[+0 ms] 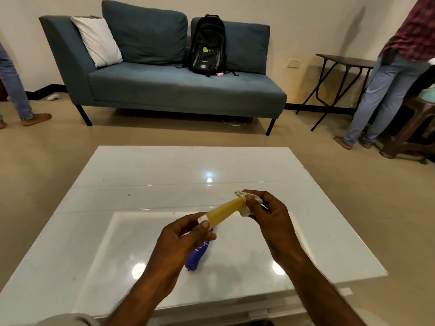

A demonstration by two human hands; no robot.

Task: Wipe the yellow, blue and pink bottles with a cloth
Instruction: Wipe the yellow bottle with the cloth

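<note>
Right now my left hand (pixel 186 234) pinches the capped white end of the yellow bottle (pixel 223 212) between thumb and fingers, holding it up above the table with its far end tilted up and away to my right. My right hand (pixel 266 215) closes on that far end through the cloth (pixel 246 203), a small pale rag bunched around the tip, with my fingers curled over it and a fold poking out above my knuckles. Just under my left hand lies the blue bottle (pixel 196 257), flat on the glossy white table (pixel 141 175), partly hidden by my wrist (only its lower body and crimped end show). I cannot make out the pink bottle anywhere on the tabletop. Ceiling lights glare off the surface in several spots. Beyond the table, across a beige floor, stands a grey-blue sofa (pixel 164 85) against the wall with a white pillow (pixel 97 41) at its left end and a black backpack (pixel 207 44) propped upright near the middle. To the right, a dark folding table (pixel 343 60) stands by the wall, and a person in jeans and a checked shirt (pixel 395 74) stands beside it; another person's legs (pixel 14 88) show at the far left edge.
</note>
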